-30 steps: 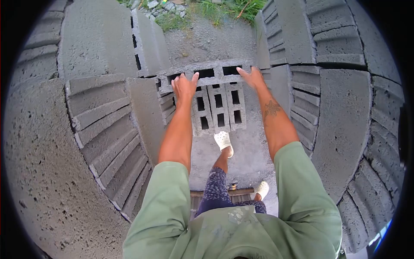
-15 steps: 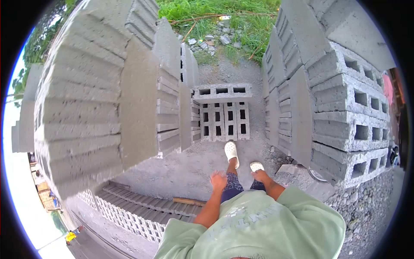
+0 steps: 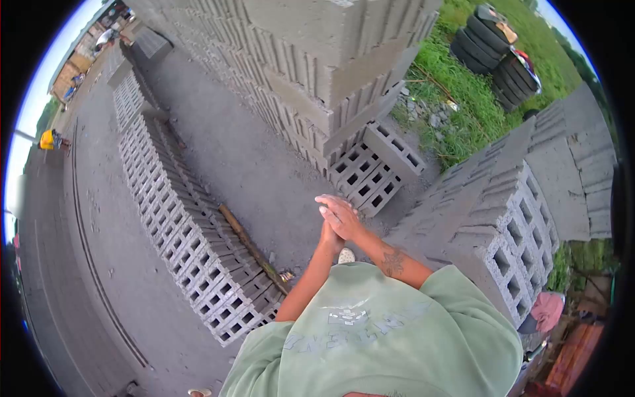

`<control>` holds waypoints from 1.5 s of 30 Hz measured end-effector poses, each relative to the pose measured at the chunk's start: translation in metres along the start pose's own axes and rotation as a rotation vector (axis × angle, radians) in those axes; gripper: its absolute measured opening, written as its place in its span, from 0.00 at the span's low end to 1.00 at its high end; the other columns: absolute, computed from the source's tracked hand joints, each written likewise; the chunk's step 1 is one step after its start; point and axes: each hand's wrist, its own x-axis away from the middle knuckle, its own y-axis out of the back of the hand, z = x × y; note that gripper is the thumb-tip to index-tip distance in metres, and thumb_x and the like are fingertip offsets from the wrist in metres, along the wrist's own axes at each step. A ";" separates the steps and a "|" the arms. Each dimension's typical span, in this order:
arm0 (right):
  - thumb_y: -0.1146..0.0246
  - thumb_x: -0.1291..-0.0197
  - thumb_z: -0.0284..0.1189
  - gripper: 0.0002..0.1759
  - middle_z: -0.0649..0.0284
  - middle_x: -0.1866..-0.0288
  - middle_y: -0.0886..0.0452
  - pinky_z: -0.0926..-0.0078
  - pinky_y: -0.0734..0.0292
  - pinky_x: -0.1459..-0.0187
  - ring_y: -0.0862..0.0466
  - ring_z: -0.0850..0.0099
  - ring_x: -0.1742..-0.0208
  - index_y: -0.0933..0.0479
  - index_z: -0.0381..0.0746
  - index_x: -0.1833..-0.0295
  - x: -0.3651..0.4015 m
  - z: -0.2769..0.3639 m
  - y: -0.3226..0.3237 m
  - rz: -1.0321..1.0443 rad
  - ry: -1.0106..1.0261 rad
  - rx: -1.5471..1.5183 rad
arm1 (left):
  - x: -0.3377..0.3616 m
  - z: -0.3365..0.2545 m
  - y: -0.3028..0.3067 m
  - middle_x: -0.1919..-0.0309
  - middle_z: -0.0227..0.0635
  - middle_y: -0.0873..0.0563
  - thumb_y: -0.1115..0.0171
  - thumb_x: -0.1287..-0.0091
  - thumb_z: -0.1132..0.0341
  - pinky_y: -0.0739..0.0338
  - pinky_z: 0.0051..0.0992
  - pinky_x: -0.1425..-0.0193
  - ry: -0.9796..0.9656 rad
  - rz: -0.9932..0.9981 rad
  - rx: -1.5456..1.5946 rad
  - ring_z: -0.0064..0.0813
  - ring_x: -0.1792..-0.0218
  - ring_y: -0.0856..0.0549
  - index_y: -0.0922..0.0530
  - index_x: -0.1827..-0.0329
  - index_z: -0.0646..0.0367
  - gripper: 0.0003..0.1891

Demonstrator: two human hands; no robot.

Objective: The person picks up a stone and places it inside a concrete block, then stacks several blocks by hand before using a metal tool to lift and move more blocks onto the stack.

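Note:
My two hands meet in front of my body, palm against palm, with nothing visible in them. My right hand [image 3: 342, 217] lies over the left, its fingers stretched out toward the upper left. Under it, my left hand [image 3: 331, 235] is partly covered; it looks flat and open against the right palm. Just beyond the hands, a low stack of grey hollow concrete blocks [image 3: 368, 177] stands on the ground, with one block [image 3: 395, 149] lying along its far side. The hands are apart from these blocks.
Tall block walls rise ahead [image 3: 297, 73] and at right [image 3: 489, 218]. A long block row [image 3: 178, 231] runs along the left, with a wooden pole [image 3: 251, 248] beside it. Tyres [image 3: 481, 41] sit on the grass. People are far off at upper left.
My view has swung left, bringing the long block row and road into sight. My hands, apart and low before, have come up and joined in front of me.

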 end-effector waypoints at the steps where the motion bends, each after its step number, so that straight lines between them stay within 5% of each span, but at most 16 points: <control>1: 0.54 0.37 0.42 0.22 0.55 0.62 0.20 0.66 0.40 0.41 0.23 0.59 0.52 0.26 0.37 0.52 -0.001 0.020 -0.009 0.099 0.064 -0.030 | 0.025 -0.012 -0.011 0.46 0.34 0.26 0.61 0.34 0.44 0.33 0.43 0.46 0.111 0.025 0.175 0.35 0.49 0.25 0.33 0.46 0.50 0.23; 2: 0.56 0.39 0.36 0.19 0.53 0.59 0.21 0.63 0.39 0.43 0.25 0.57 0.51 0.25 0.37 0.55 -0.002 0.037 -0.014 0.198 0.033 -0.073 | 0.047 -0.024 -0.013 0.46 0.33 0.27 0.62 0.33 0.44 0.33 0.45 0.45 0.200 0.063 0.353 0.36 0.48 0.26 0.33 0.48 0.48 0.22; 3: 0.58 0.41 0.30 0.18 0.52 0.56 0.22 0.59 0.38 0.44 0.26 0.55 0.50 0.24 0.37 0.58 0.001 0.047 -0.022 0.315 -0.006 -0.114 | 0.049 -0.016 0.007 0.45 0.33 0.28 0.63 0.33 0.45 0.34 0.47 0.45 0.039 0.091 0.333 0.36 0.46 0.28 0.34 0.46 0.48 0.22; 4: 0.58 0.39 0.35 0.19 0.54 0.60 0.21 0.62 0.40 0.42 0.24 0.57 0.52 0.25 0.36 0.57 0.007 0.035 -0.037 0.386 0.070 -0.088 | 0.054 -0.009 0.032 0.44 0.33 0.29 0.64 0.33 0.45 0.36 0.50 0.44 -0.117 0.098 0.307 0.37 0.43 0.29 0.35 0.44 0.48 0.23; 5: 0.58 0.37 0.40 0.22 0.55 0.63 0.19 0.65 0.41 0.41 0.22 0.60 0.54 0.25 0.36 0.57 0.015 0.019 -0.053 0.453 0.141 -0.066 | 0.088 -0.027 0.022 0.40 0.34 0.33 0.64 0.33 0.44 0.38 0.50 0.41 0.012 -0.111 0.243 0.37 0.39 0.34 0.37 0.40 0.47 0.25; 8: 0.62 0.36 0.40 0.24 0.56 0.65 0.19 0.65 0.35 0.47 0.22 0.59 0.57 0.24 0.36 0.61 0.033 0.012 -0.095 0.675 0.241 -0.019 | 0.144 -0.030 0.057 0.35 0.34 0.39 0.65 0.34 0.40 0.43 0.46 0.36 -0.073 -0.197 0.132 0.36 0.36 0.37 0.42 0.35 0.51 0.31; 10: 0.64 0.35 0.43 0.28 0.58 0.66 0.19 0.66 0.30 0.54 0.20 0.61 0.61 0.23 0.35 0.63 0.051 0.001 -0.121 0.776 -0.417 -0.217 | 0.187 -0.036 0.068 0.36 0.37 0.36 0.65 0.34 0.40 0.45 0.42 0.35 -0.124 -0.294 0.017 0.36 0.38 0.34 0.37 0.37 0.58 0.33; 11: 0.64 0.35 0.43 0.28 0.58 0.66 0.19 0.66 0.30 0.54 0.20 0.61 0.61 0.23 0.35 0.63 0.062 -0.008 -0.130 0.838 -0.404 -0.212 | 0.210 -0.035 0.080 0.36 0.37 0.36 0.65 0.34 0.40 0.45 0.42 0.35 -0.158 -0.329 0.057 0.36 0.38 0.34 0.37 0.37 0.58 0.33; 13: 0.63 0.34 0.44 0.28 0.60 0.67 0.18 0.68 0.28 0.60 0.20 0.64 0.64 0.22 0.35 0.61 0.083 -0.039 -0.147 1.176 0.065 0.326 | 0.247 -0.029 0.102 0.44 0.38 0.26 0.61 0.33 0.44 0.38 0.38 0.39 -0.224 -0.318 -0.019 0.34 0.44 0.28 0.28 0.45 0.59 0.29; 16: 0.50 0.38 0.44 0.23 0.62 0.70 0.18 0.74 0.27 0.63 0.21 0.74 0.68 0.22 0.35 0.59 0.132 -0.130 -0.158 1.499 -0.363 0.241 | 0.279 0.018 0.151 0.53 0.36 0.20 0.56 0.33 0.51 0.32 0.29 0.48 -0.248 -0.700 0.003 0.28 0.54 0.23 0.24 0.50 0.60 0.23; 19: 0.47 0.40 0.44 0.22 0.62 0.70 0.18 0.77 0.27 0.65 0.21 0.75 0.70 0.21 0.34 0.61 0.152 -0.130 -0.158 1.595 -0.303 0.303 | 0.323 0.052 0.161 0.60 0.33 0.18 0.52 0.34 0.55 0.29 0.29 0.54 -0.347 -1.081 0.004 0.26 0.60 0.23 0.23 0.51 0.61 0.20; 23: 0.45 0.41 0.43 0.20 0.63 0.70 0.18 0.79 0.27 0.66 0.22 0.76 0.71 0.20 0.35 0.62 0.154 -0.133 -0.168 1.635 -0.132 0.243 | 0.371 0.103 0.178 0.68 0.32 0.19 0.47 0.36 0.59 0.28 0.22 0.63 -0.340 -1.403 0.048 0.22 0.69 0.23 0.22 0.53 0.59 0.15; 26: 0.42 0.43 0.39 0.17 0.63 0.70 0.19 0.80 0.27 0.67 0.22 0.76 0.70 0.21 0.34 0.61 0.144 -0.122 -0.184 1.538 -0.279 0.173 | 0.403 0.126 0.201 0.70 0.32 0.19 0.47 0.36 0.61 0.26 0.23 0.66 -0.346 -1.523 0.119 0.22 0.71 0.23 0.22 0.55 0.60 0.14; 36: 0.42 0.42 0.32 0.16 0.58 0.67 0.19 0.79 0.25 0.62 0.20 0.72 0.66 0.25 0.30 0.54 0.146 -0.053 -0.259 1.179 -0.491 0.100 | 0.514 0.141 0.342 0.67 0.41 0.21 0.49 0.38 0.66 0.21 0.28 0.65 -0.390 -1.518 0.636 0.33 0.70 0.19 0.27 0.54 0.62 0.12; 43: 0.43 0.41 0.34 0.18 0.58 0.63 0.18 0.79 0.27 0.58 0.20 0.73 0.59 0.25 0.30 0.53 0.323 0.047 -0.418 1.096 -0.568 0.159 | 0.578 0.121 0.593 0.66 0.41 0.21 0.46 0.39 0.64 0.20 0.31 0.62 -0.243 -1.414 0.717 0.32 0.67 0.18 0.27 0.53 0.62 0.14; 45: 0.43 0.41 0.33 0.17 0.59 0.63 0.18 0.81 0.28 0.57 0.20 0.75 0.59 0.26 0.30 0.53 0.377 0.075 -0.455 1.197 -0.623 0.216 | 0.570 0.131 0.665 0.64 0.43 0.22 0.51 0.36 0.65 0.21 0.24 0.66 -0.251 -1.446 0.801 0.33 0.67 0.19 0.29 0.51 0.65 0.14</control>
